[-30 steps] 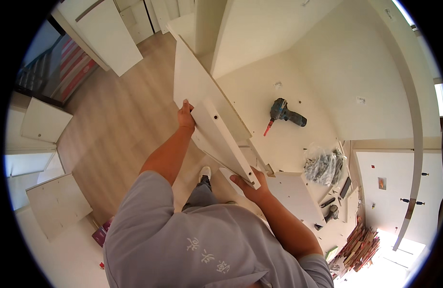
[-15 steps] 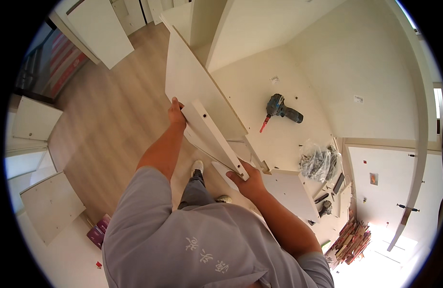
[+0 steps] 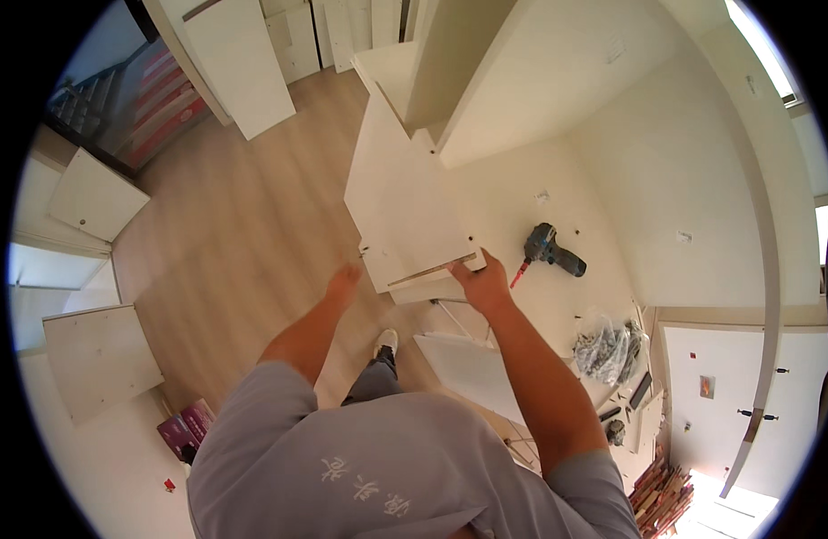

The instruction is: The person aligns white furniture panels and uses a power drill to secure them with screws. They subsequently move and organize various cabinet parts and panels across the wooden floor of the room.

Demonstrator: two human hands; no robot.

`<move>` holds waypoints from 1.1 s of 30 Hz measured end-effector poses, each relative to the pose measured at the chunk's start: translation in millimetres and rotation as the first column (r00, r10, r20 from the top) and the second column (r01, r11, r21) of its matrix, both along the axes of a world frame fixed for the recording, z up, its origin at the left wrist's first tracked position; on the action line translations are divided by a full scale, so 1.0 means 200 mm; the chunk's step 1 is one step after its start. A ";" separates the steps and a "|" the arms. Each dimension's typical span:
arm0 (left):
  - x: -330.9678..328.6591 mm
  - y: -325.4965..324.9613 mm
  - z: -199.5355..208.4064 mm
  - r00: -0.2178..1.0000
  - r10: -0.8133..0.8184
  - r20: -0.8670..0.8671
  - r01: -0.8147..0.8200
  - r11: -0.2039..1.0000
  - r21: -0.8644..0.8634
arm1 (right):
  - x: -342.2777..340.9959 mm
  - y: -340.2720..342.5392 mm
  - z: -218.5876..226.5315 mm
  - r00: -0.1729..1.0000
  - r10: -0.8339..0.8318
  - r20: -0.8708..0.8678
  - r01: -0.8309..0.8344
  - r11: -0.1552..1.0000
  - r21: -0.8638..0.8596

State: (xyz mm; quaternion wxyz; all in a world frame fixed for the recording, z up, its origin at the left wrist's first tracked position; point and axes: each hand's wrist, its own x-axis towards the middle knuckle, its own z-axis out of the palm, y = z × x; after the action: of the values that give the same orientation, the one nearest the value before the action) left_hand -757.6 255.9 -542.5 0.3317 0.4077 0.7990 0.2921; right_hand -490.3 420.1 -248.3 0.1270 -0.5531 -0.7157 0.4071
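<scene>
Above the wooden floor (image 3: 225,234), a white furniture panel (image 3: 405,211) is held tilted at its near edge. Its right corner is gripped by the right hand (image 3: 481,286), arm extended forward. The left hand (image 3: 344,283) is stretched toward the left corner, fingers together, just beside it; contact cannot be told. A cordless drill (image 3: 550,253) lies to the right.

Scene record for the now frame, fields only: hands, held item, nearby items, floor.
left hand: open, at lower left corner of the flat white rectangular furniture panel; contact unclear
right hand: grips panel's lower right edge
panel: tilted, grooved near its lower edge
nearby: teal cordless drill and clear bag of fittings on white board
floor: light wood planks
</scene>
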 end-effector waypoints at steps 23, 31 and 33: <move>0.26 -0.76 0.26 0.819 0.289 0.496 -0.059 0.902 -0.427 | 1.01 -0.52 0.51 0.923 -0.103 0.370 -0.093 0.876 0.474; 0.43 -0.51 0.25 0.904 -0.132 0.407 0.284 0.897 -0.340 | 1.60 -0.84 0.66 0.723 -0.310 0.618 0.196 0.949 0.247; 0.41 -0.52 0.13 0.900 -0.159 0.407 0.325 0.866 -0.381 | 1.63 -0.90 0.53 0.674 -0.253 0.694 0.167 0.967 0.190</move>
State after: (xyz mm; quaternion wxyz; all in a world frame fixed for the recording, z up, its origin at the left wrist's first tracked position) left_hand -675.3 151.5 -516.1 0.5910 0.3598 0.7103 0.1295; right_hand -164.4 240.5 -142.6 -0.0835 -0.7379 -0.6617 0.1035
